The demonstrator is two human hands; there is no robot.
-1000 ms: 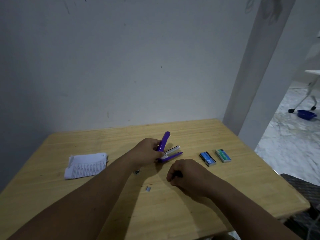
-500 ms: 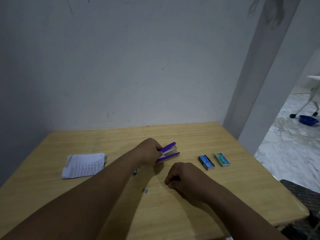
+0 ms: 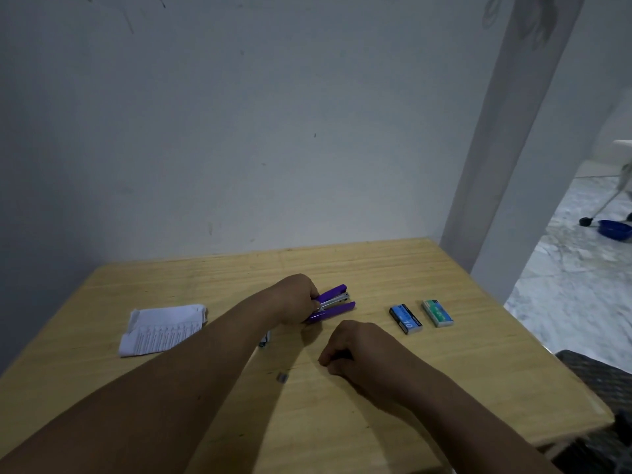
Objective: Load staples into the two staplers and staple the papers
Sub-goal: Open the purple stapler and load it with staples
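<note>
My left hand (image 3: 297, 299) grips the rear end of a purple stapler (image 3: 333, 303) that lies on the wooden table (image 3: 376, 268), its lid down over the metal magazine. My right hand (image 3: 355, 350) rests on the table as a loose fist in front of the stapler; whether it holds anything is hidden. A blue staple box (image 3: 405, 318) and a green staple box (image 3: 437, 313) lie to the right. Folded printed papers (image 3: 163, 328) lie to the left. A small staple strip (image 3: 281, 377) lies near my left forearm. A second small object (image 3: 264, 339) peeks out beside my left arm.
The table stands against a grey wall, with a white pillar (image 3: 506, 131) at its right rear corner. Beyond it is a marble floor with a blue bowl (image 3: 614, 229) and a wheeled stand. A dark woven seat (image 3: 602, 374) is at the right edge.
The stapler's purple lid, standing upright a second ago, has swung down onto the magazine under my left hand. My right hand stays fisted on the table.
</note>
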